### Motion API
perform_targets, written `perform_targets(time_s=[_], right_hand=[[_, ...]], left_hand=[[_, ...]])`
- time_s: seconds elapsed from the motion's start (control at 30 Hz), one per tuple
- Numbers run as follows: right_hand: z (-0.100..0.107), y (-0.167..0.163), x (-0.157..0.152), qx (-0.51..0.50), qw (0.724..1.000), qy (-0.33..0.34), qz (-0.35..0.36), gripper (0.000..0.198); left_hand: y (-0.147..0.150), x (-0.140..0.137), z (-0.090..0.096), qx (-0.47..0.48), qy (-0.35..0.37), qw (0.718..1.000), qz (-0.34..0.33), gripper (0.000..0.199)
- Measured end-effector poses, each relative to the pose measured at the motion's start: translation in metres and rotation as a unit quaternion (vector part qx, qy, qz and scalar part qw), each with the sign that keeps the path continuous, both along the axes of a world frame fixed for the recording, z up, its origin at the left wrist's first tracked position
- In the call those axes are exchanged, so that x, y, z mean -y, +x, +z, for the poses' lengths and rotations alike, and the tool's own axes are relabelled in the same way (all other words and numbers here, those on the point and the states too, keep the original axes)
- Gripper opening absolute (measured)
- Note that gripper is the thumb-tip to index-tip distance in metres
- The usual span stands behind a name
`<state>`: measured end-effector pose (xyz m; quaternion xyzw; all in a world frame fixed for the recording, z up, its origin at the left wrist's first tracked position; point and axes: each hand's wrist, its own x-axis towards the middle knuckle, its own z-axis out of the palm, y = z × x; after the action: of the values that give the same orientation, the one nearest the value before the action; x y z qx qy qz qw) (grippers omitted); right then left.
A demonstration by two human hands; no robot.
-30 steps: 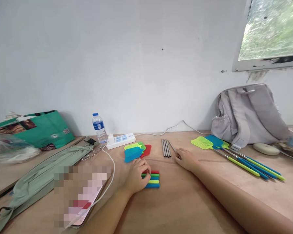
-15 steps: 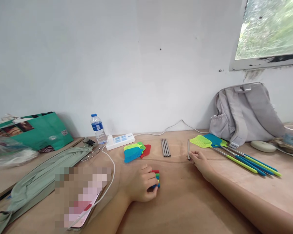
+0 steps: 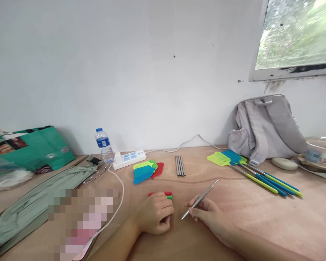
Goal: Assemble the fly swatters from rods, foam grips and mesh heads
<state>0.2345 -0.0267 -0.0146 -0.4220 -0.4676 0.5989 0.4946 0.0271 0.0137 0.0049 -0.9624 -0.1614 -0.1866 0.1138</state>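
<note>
My right hand (image 3: pixel 208 214) pinches a thin metal rod (image 3: pixel 208 190) between thumb and fingers, held slanting above the table. Curled fingers of my left hand (image 3: pixel 156 214) rest over some coloured grips; the ends of a red grip (image 3: pixel 167 193) and a green grip (image 3: pixel 170 197) show beyond the knuckles. What lies inside those fingers is hidden. Further back, several metal rods (image 3: pixel 180 166) lie side by side. Loose fly swatter heads in blue (image 3: pixel 143 174), red (image 3: pixel 159 169) and green-yellow overlap to their left. Several whole fly swatters (image 3: pixel 260 178) lie together on the right.
A white power strip (image 3: pixel 129 158) with its cable and a water bottle (image 3: pixel 104 145) stand near the wall. A grey backpack (image 3: pixel 266 127) leans at the back right. A phone (image 3: pixel 97 221), partly blurred out, a grey-green cloth strap (image 3: pixel 46 192) and a green bag (image 3: pixel 40 145) occupy the left.
My right hand has brought the metal rod from beside the other rods towards me and leftwards, tilting it. My left hand has shifted slightly nearer, covering the blue and yellow grip ends.
</note>
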Motion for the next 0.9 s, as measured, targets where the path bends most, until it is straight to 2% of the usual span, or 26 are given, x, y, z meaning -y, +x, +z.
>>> perform_targets(time_s=[0.13, 0.2, 0.43, 0.7, 0.8, 0.9], right_hand=[[0.01, 0.0, 0.006, 0.071, 0.994, 0.052, 0.064, 0.011], [0.009, 0.003, 0.004, 0.082, 0.992, 0.057, 0.082, 0.011], [-0.009, 0.006, -0.003, -0.04, 0.991, 0.021, 0.125, 0.019], [0.001, 0.005, 0.0, -0.082, 0.989, -0.003, 0.12, 0.018], [0.0, 0.005, -0.001, -0.082, 0.99, 0.006, 0.115, 0.019], [-0.001, 0.005, -0.001, -0.074, 0.992, -0.001, 0.103, 0.021]], left_hand=[[-0.002, -0.001, -0.002, 0.043, -0.008, 0.999, -0.025, 0.013], [-0.003, -0.001, -0.002, 0.072, -0.027, 0.996, -0.033, 0.015], [-0.002, 0.003, 0.004, 0.118, -0.109, 0.987, -0.024, 0.015], [0.003, 0.006, 0.0, 0.12, -0.208, 0.971, -0.007, 0.017], [0.0, 0.007, 0.005, 0.142, -0.175, 0.974, 0.004, 0.016], [-0.004, 0.005, 0.014, 0.1, -0.088, 0.991, 0.018, 0.013]])
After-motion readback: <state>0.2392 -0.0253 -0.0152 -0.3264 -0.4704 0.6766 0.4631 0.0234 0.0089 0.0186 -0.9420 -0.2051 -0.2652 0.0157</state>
